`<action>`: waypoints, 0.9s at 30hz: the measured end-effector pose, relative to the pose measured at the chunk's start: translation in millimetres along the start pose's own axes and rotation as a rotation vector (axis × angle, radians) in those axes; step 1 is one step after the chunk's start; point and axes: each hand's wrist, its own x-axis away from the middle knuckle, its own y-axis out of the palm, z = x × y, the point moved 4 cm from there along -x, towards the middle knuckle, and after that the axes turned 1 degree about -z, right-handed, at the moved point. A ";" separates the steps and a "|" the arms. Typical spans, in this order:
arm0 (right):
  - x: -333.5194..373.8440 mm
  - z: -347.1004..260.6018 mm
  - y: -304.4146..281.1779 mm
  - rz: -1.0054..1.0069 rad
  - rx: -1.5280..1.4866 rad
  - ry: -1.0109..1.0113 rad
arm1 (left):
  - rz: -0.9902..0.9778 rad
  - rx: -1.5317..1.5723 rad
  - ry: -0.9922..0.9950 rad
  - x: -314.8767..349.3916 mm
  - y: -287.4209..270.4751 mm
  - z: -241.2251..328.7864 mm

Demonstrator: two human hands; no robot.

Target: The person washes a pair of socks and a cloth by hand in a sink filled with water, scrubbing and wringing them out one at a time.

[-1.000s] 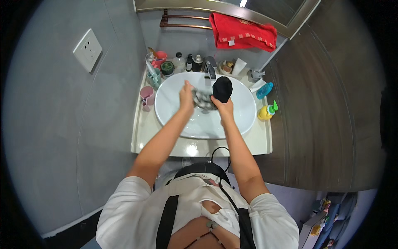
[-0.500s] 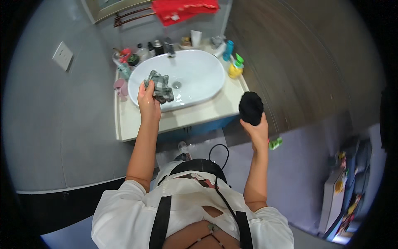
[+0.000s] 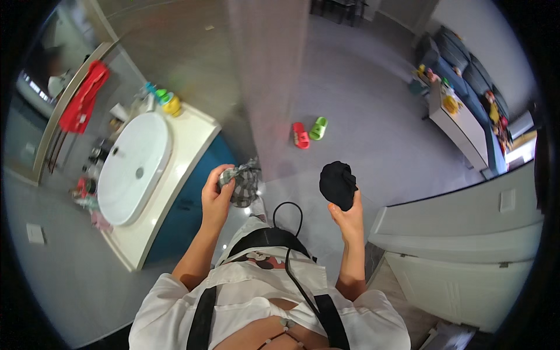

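My left hand (image 3: pixel 216 201) grips a crumpled grey-and-white checked cloth (image 3: pixel 245 185), thumb on top, in front of the blue cabinet (image 3: pixel 204 175) under the washbasin. Part of the cloth hangs past my fingers. Out over the floor, my right hand (image 3: pixel 350 220) is closed around the lower end of a bunched black cloth (image 3: pixel 336 184). What kind of cloth item each one is I cannot make out. The hands are well apart, both in front of my body.
To the left is a white oval washbasin (image 3: pixel 125 186) on a pale counter (image 3: pixel 195 131), with a yellow pump bottle (image 3: pixel 170 104) at its corner. Red and green slippers (image 3: pixel 301 135) lie on the grey floor ahead. A low white table (image 3: pixel 461 131) and blue sofa (image 3: pixel 452 49) stand far right.
My view and body have turned right, so the washbasin now lies to my left. The checked cloth has left the space above the basin. Both hands keep their cloths.
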 end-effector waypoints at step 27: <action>-234.6 -77.3 -431.2 0.689 0.060 -0.071 | -0.628 -0.043 0.231 -284.5 591.4 -53.0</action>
